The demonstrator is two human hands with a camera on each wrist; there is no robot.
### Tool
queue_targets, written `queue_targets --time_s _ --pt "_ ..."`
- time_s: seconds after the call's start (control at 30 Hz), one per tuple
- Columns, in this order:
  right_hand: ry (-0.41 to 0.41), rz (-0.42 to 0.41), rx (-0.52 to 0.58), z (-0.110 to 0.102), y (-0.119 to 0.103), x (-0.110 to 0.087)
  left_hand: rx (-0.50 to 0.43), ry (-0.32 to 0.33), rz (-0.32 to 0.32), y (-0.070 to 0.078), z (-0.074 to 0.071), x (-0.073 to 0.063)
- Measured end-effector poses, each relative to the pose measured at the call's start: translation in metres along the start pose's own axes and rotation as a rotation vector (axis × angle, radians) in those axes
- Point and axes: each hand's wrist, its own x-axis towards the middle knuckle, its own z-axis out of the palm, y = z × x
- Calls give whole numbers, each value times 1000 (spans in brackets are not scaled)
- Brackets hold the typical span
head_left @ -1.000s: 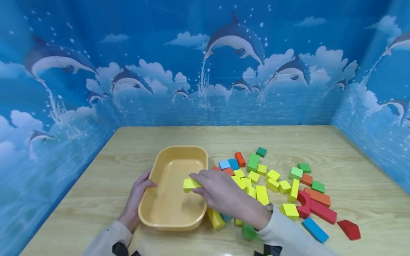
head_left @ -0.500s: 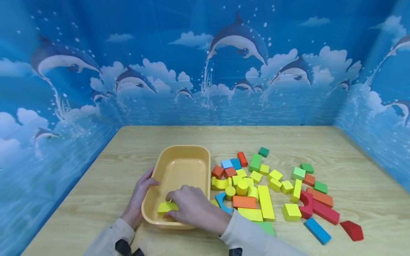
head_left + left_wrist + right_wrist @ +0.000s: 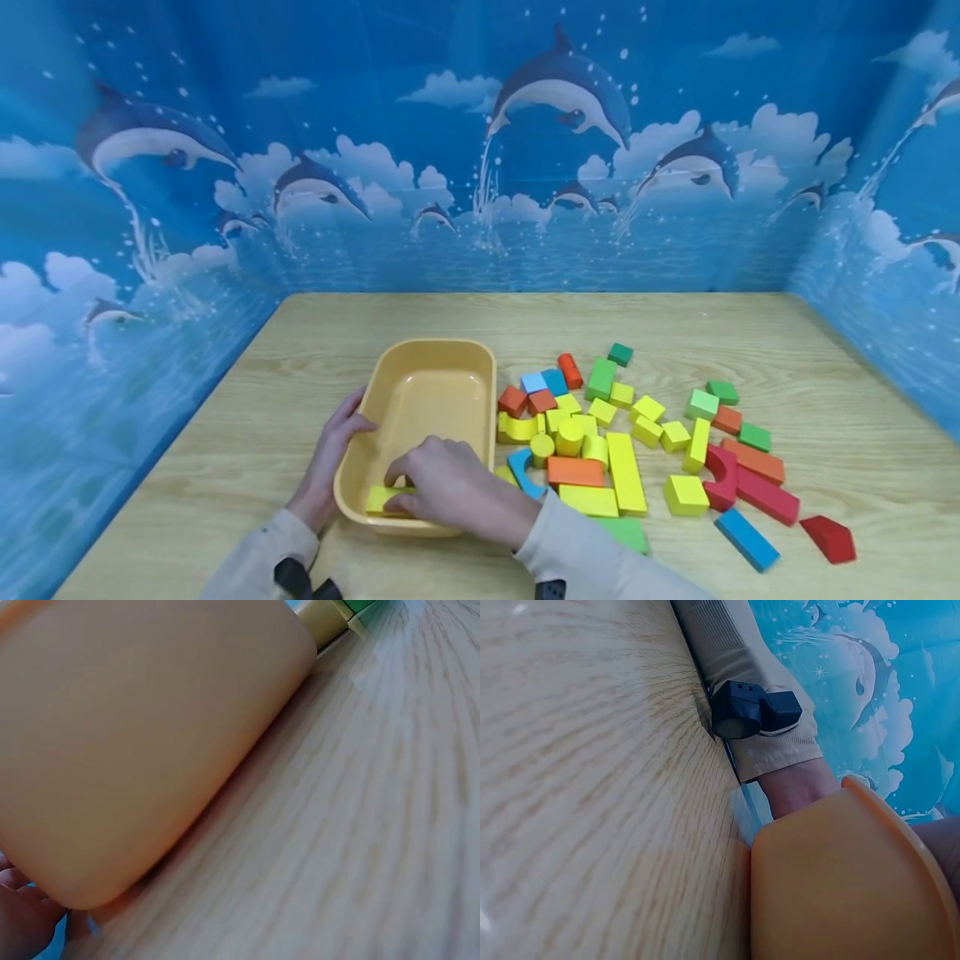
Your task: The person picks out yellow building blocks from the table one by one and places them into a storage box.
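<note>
Blue backdrop (image 3: 420, 250) w/ dolphins + clouds runs along back & both sides of the pale wood worktop (image 3: 337, 321). Yellowish plastic tub (image 3: 442, 404) sits upright on worktop, L of centre, just beside the loose blocks.

Two pale sleeves (image 3: 592, 550) come in from near side, each w/ a dark gadget (image 3: 739, 709) at the wrist.

L hand (image 3: 330, 454) grips tub's L wall, thumb over rim; other fingers mostly hidden in head view. R hand (image 3: 446, 483) is inside tub, near end, thumb & fingers pinching a yellow block (image 3: 384, 500) low in the near-L part; block's R end is hidden behind hand.

R of tub: long yellow bar (image 3: 627, 475) lies next to orange block (image 3: 575, 472); farther R, dark red bar (image 3: 765, 496) lies beside red arch (image 3: 722, 477), w/ blue bar (image 3: 747, 540) nearer the person. Smaller stuff: yellow cubes (image 3: 647, 431) mid-pile, dk green block (image 3: 620, 354) at far edge of pile.
</note>
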Motion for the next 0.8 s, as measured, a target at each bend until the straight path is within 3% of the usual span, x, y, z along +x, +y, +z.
queue_targets --time_s 0.5,0.63,0.8 --pt "-32 -7 32 0 1 -1 2 9 20 0 1 -1" --pt "21 -2 47 -6 6 -1 12 5 11 1 0 -1" --pt "126 3 112 -31 27 -10 17 1 17 1 0 -1"
